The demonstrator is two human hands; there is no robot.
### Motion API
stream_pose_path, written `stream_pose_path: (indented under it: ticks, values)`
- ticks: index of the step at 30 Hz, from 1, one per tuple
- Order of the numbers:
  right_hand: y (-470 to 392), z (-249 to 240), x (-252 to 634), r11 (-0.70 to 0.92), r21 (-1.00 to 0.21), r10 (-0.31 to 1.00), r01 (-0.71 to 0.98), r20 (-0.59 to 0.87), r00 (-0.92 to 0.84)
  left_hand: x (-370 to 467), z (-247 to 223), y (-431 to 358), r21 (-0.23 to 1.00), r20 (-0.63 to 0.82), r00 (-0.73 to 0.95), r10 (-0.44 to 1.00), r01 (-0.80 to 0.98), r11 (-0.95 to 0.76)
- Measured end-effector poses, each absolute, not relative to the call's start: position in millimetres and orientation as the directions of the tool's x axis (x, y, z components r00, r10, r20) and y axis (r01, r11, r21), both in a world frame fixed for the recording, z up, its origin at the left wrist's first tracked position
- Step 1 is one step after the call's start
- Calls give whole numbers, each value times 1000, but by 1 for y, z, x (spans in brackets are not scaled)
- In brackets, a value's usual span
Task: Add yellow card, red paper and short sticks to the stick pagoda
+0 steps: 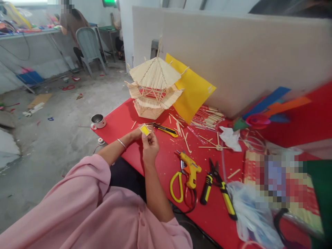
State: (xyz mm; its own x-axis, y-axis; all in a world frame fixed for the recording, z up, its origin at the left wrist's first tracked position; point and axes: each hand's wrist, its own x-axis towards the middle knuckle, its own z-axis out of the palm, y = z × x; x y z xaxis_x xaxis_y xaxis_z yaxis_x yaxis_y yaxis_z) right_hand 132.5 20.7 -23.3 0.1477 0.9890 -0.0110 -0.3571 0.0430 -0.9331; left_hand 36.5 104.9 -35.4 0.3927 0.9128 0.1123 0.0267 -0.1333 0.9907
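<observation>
A small yellow panel with a pale stick frame is in front of me at the table's near edge. My right hand pinches its lower edge between thumb and fingers. My left hand, a bangle on its wrist, is close against the panel's left side; its fingers are mostly hidden. Just beyond lies a yellow and black utility knife. A pagoda model made of thin wooden sticks stands farther back, with two tiers of roof.
On the red table lie a glue gun, yellow-handled scissors, pliers, loose sticks and a plastic bag. A metal cup stands at the left corner. Yellow sheet leans behind the model. A person sits far back.
</observation>
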Motion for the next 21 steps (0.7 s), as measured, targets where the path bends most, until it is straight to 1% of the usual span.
stream_pose_path:
  ticks: [5, 10, 13, 17, 19, 21]
  values:
    - [20, -25, 134, 99, -951, 979, -292, 40, 201, 41, -28, 98, 997, 73, 424, 903, -42, -61]
    - [23, -30, 138, 164, -962, 958, -217, 103, 268, 41, -26, 91, 994, 49, 409, 911, -107, -6]
    - [25, -28, 143, 177, -971, 927, -159, 110, 359, 39, -24, 95, 992, 90, 368, 926, -116, -50]
    - [24, -16, 149, 190, -975, 887, -113, 121, 446, 36, -15, 101, 987, 161, 296, 941, -60, -150]
    - [25, -9, 149, 181, -978, 886, -100, 119, 448, 33, -11, 102, 989, 150, 257, 955, -49, -142]
    - [29, -3, 147, 171, -982, 895, -75, 123, 430, 30, -7, 102, 996, 77, 226, 971, -68, -63]
